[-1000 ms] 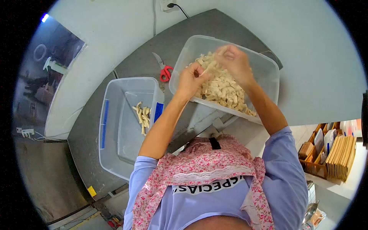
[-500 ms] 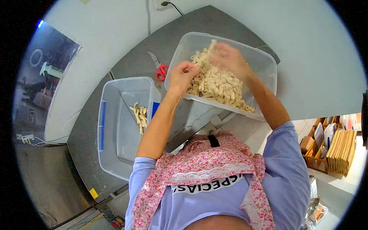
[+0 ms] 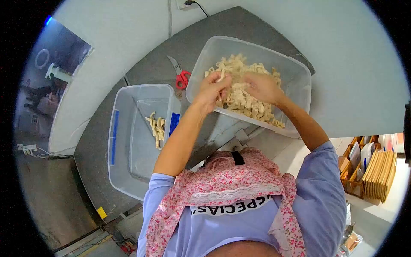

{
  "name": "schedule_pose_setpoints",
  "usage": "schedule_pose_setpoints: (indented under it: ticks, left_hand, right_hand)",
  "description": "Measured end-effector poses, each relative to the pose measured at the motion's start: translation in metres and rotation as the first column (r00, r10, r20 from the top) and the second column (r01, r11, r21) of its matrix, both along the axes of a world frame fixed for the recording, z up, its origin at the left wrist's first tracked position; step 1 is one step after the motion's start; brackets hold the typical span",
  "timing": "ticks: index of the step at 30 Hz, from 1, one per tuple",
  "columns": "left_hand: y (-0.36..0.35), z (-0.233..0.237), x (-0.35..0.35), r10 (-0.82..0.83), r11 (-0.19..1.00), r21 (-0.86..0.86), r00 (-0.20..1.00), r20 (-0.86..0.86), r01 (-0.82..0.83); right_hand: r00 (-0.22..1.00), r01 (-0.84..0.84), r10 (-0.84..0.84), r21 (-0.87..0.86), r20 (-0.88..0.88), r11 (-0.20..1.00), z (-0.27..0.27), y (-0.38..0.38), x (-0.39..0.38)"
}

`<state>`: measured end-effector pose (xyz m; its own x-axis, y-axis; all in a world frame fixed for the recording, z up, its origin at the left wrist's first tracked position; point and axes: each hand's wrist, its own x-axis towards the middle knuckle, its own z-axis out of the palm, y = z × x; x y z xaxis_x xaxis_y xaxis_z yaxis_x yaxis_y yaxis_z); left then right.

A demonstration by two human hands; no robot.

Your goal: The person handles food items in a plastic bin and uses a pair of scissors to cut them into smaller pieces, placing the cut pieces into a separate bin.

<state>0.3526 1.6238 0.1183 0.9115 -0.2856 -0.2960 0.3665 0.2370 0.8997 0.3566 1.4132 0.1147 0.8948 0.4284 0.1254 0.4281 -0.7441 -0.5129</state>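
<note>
I have the grey counter (image 3: 147,70) tapering to a far corner at the wall. Toward its right corner sits the right tub (image 3: 298,81), clear-walled and close to the near edge. The left tub (image 3: 121,171), blue on two sides, stands toward the counter's left end, reaching the near edge as well. A pile (image 3: 252,103) of pale strips lies inside the right tub, below my two grips and between them.

My left grip (image 3: 209,92) is pinched narrow over the pile's left side, one strip (image 3: 221,76) poking up between thumb and fingers. My right grip (image 3: 264,88) is curled over the middle of the pile, fingers blurred; I cannot tell whether it holds anything.

Red-handled scissors (image 3: 181,79) rest between the tubs, toward the counter's wall-side edge. A few loose strips (image 3: 158,130) lie in the left tub, well apart from both grips.
</note>
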Motion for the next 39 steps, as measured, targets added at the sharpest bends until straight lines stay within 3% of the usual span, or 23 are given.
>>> schedule_pose_setpoints:
  ticks: [4, 6, 7, 8, 13, 19, 21, 24, 27, 30, 34, 35, 38, 39]
  left_hand:
    - [-0.011, -0.003, -0.004, -0.029, 0.985, 0.175, 0.986, 0.164, -0.001]
    - [-0.014, -0.008, -0.004, -0.005, 0.974, 0.218, 0.963, 0.268, -0.055]
    - [-0.009, -0.014, 0.003, -0.097, 0.945, 0.327, 0.954, 0.285, -0.002]
    - [-0.009, -0.019, 0.005, -0.076, 0.951, 0.308, 0.953, 0.295, -0.019]
    - [-0.013, -0.012, 0.002, 0.025, 0.964, 0.247, 0.954, 0.299, -0.102]
    - [-0.017, -0.016, 0.003, 0.104, 0.921, 0.305, 0.906, 0.41, -0.244]
    - [-0.02, -0.006, 0.0, 0.12, 0.907, 0.319, 0.895, 0.43, -0.275]
    - [-0.022, -0.008, 0.007, 0.102, 0.816, 0.475, 0.89, 0.445, -0.331]
    - [-0.027, -0.009, 0.01, 0.224, 0.895, 0.286, 0.9, 0.375, -0.342]
    - [-0.022, 0.004, 0.01, 0.185, 0.974, 0.126, 0.981, 0.055, -0.19]
    - [-0.016, 0.003, 0.019, 0.117, 0.982, -0.113, 0.958, -0.263, -0.151]
    - [-0.012, 0.001, 0.019, 0.043, 0.979, -0.18, 0.956, -0.289, -0.098]
    - [-0.013, -0.006, 0.019, 0.005, 0.97, -0.23, 0.948, -0.317, -0.082]
    - [-0.012, -0.008, 0.017, 0.01, 0.955, -0.278, 0.947, -0.321, -0.105]
  right_hand:
    - [0.976, -0.058, 0.027, 0.142, 0.214, 0.988, 0.025, 0.017, -0.015]
    - [0.946, -0.107, 0.065, 0.117, 0.317, 0.987, 0.024, 0.018, -0.014]
    - [0.924, -0.123, 0.08, 0.092, 0.375, 0.988, 0.023, 0.018, -0.013]
    - [0.897, -0.138, 0.097, 0.066, 0.432, 0.988, 0.022, 0.019, -0.012]
    - [0.874, -0.199, 0.146, 0.067, 0.464, 0.978, 0.031, 0.017, -0.01]
    - [0.943, -0.011, -0.016, 0.08, 0.331, 0.997, 0.028, 0.026, -0.016]
    - [0.92, 0.021, -0.024, 0.013, 0.391, 1.0, 0.023, 0.03, -0.015]
    - [0.844, 0.055, 0.026, -0.134, 0.535, 0.989, 0.02, 0.039, -0.016]
    - [0.787, 0.085, 0.09, -0.251, 0.611, 0.964, 0.022, 0.043, -0.017]
    - [0.75, 0.036, 0.125, -0.228, 0.649, 0.973, 0.023, 0.042, -0.015]
    - [0.792, 0.025, 0.009, -0.046, 0.611, 0.999, 0.026, 0.036, -0.007]
    - [0.83, 0.048, -0.09, 0.091, 0.551, 0.995, 0.025, 0.034, -0.009]
    - [0.952, 0.219, -0.271, 0.305, 0.142, 0.927, 0.024, 0.025, -0.003]
    - [0.951, 0.308, -0.297, 0.385, -0.088, 0.87, 0.012, 0.02, 0.005]
